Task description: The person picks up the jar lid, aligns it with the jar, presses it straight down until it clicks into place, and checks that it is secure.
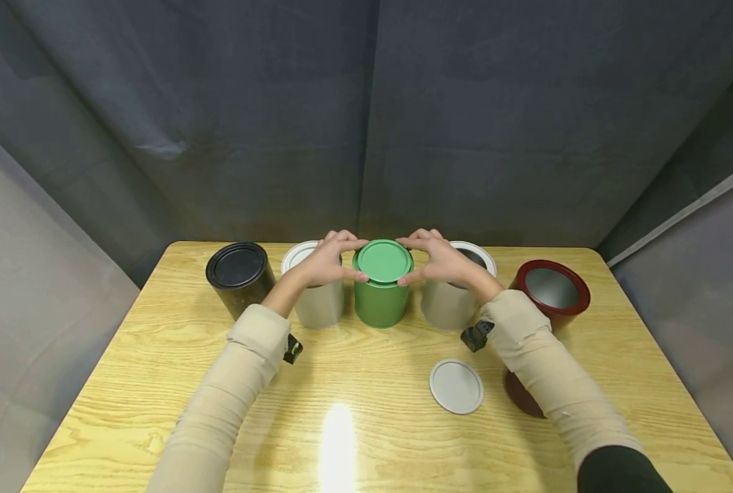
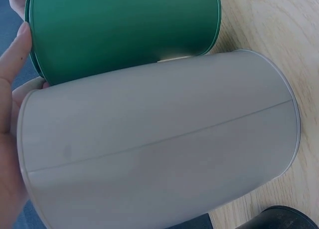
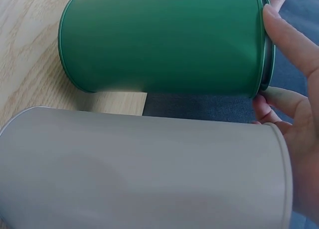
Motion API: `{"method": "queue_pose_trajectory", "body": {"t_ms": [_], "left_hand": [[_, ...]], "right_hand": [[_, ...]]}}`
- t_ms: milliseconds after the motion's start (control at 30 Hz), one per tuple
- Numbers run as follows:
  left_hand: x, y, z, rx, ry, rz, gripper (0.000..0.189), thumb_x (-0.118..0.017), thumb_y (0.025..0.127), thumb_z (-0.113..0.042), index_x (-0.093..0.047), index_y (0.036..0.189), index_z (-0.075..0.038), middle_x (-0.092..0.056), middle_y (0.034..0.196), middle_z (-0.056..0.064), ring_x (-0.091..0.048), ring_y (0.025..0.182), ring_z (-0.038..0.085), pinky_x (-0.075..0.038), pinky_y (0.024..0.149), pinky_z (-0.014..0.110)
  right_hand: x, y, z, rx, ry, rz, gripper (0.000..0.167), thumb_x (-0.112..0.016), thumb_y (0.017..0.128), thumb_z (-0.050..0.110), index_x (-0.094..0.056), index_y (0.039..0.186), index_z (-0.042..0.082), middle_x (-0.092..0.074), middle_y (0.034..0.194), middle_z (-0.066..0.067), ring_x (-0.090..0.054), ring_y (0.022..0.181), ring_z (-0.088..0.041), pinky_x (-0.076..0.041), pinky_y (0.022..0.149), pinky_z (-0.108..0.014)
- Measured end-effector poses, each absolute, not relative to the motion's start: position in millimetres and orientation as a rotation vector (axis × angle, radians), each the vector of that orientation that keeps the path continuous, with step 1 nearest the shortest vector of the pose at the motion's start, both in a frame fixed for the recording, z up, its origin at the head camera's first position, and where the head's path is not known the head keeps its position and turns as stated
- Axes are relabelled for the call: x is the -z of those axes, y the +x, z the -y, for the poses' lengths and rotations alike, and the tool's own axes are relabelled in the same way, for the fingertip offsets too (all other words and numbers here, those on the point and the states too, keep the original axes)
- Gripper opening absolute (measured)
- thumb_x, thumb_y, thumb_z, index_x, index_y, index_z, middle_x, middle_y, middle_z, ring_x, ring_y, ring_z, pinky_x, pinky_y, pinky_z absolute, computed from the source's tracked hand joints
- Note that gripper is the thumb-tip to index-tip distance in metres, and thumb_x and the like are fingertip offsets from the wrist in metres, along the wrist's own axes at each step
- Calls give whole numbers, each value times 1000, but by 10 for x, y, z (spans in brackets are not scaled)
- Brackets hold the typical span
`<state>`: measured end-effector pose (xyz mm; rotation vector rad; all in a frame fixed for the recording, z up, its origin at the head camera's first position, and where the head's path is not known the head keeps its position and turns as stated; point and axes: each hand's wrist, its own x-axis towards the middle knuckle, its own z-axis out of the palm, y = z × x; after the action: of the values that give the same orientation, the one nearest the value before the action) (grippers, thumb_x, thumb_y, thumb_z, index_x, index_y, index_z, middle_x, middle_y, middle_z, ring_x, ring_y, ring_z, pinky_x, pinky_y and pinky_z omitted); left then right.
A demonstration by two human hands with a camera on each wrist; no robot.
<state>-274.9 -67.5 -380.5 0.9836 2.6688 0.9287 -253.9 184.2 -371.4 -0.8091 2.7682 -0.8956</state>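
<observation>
At the back middle of the table stands an upright green can (image 1: 381, 305), a green lid (image 1: 384, 261) lying over its top. My left hand (image 1: 328, 261) grips the lid's left edge, thumb in front and fingers behind. On the opposite edge my right hand (image 1: 436, 261) holds it the same way. In the right wrist view, a narrow dark gap shows between lid and can rim. Below my left wrist is a white can (image 1: 319, 306) with a white top; below my right wrist, another white can (image 1: 447, 306) shows a dark inside.
A lidded black can (image 1: 238, 267) stands at the left, an uncovered dark red can (image 1: 551, 286) at the right. A white lid (image 1: 456, 387) lies flat on the wooden table (image 1: 175, 383), beside a dark red lid (image 1: 521, 395) partly under my right sleeve. Grey curtains (image 1: 366, 123) hang behind.
</observation>
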Motion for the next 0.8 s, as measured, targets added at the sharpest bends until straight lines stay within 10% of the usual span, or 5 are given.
{"method": "queue_pose_trajectory", "body": {"t_ms": [800], "left_hand": [[3851,-2734,672,-974,1008,-2696,59,-73,77,-31,-54,128,-8,-50,114,7,-38,102,22,-29,85,39]], "right_hand": [[3757,-2528,-1856,979,-778,-2754,68,-76,74,30,-50,129,1,-47,115,-13,-36,103,-31,-34,86,-48]]}}
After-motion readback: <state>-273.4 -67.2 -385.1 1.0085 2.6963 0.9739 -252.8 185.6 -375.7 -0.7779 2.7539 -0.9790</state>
